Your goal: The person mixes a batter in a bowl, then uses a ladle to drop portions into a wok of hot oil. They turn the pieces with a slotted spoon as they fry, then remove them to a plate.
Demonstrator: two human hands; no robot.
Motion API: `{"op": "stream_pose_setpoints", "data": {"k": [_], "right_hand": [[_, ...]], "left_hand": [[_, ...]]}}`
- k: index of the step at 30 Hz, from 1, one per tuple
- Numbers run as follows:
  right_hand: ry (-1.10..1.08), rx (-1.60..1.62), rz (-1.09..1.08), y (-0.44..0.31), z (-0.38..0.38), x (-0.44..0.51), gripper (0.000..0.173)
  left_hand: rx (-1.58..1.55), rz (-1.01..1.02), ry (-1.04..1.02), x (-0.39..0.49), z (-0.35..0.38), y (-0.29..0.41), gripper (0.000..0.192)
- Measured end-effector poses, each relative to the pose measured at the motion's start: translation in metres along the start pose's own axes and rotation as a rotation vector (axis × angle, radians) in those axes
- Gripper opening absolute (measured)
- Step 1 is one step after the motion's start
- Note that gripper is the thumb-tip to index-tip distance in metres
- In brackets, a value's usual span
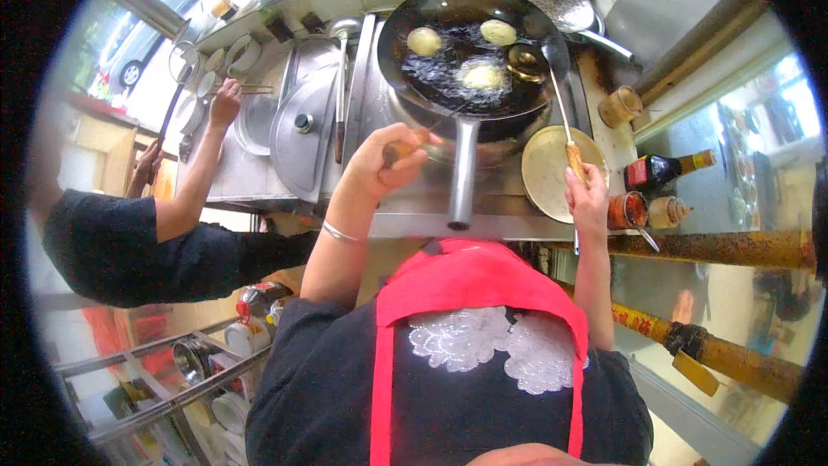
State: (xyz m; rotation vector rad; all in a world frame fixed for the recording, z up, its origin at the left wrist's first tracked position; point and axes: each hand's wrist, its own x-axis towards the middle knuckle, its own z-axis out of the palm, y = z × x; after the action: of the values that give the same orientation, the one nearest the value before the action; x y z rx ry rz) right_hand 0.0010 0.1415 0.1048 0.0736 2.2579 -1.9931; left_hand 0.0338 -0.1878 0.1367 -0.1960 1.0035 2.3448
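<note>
A wide dark wok [446, 6] of bubbling oil sits on the stove in front of me, its metal handle [463, 171] pointing my way. Three pale round pieces of food float in it: one at left [424, 42], one at the back right [498, 32] and one nearer me [482, 76], ringed by bubbles. My right hand [587, 197] grips the wooden handle of a ladle [561, 100], whose bowl rests in the oil at the right. Left of the wok handle, my left hand [396, 158] is closed around a wooden-handled tool [404, 147]; its thin, blurred shaft points toward the wok.
A round cream lid or tray [550, 171] lies beneath the ladle shaft. Bottles [660, 171] and sauce jars [627, 210] line the right edge. A perforated skimmer [556, 0] lies behind the wok. At left are a half-round lid [303, 136] and a co-worker's arm [194, 188] with chopsticks.
</note>
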Motion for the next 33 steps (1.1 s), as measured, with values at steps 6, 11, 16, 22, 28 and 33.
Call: {"op": "stream_pose_setpoints", "data": {"k": [6,11,16,22,28,33], "right_hand": [[-0.013,0.032,0.004,-0.007,0.0,-0.003,0.018],[-0.01,0.019,-0.015,-0.005,0.001,-0.002,0.017],[-0.014,0.048,-0.029,0.002,0.003,0.006,0.018],[-0.016,-0.001,-0.023,0.004,0.006,0.016,0.02],[-0.003,0.023,-0.008,0.004,0.008,0.018,0.021],[-0.007,-0.009,0.003,0.003,0.007,0.019,0.021]], "left_hand": [[-0.041,0.0,0.049,-0.004,0.008,0.0,0.031],[0.196,0.02,0.069,-0.004,0.008,-0.006,0.032],[0.049,-0.021,0.094,-0.002,0.008,-0.005,0.033],[-0.289,0.003,-0.103,0.001,0.006,0.0,0.037],[-0.014,0.003,0.028,0.002,0.009,-0.009,0.039],[-0.084,-0.025,-0.053,-0.002,0.01,-0.004,0.039]]}}
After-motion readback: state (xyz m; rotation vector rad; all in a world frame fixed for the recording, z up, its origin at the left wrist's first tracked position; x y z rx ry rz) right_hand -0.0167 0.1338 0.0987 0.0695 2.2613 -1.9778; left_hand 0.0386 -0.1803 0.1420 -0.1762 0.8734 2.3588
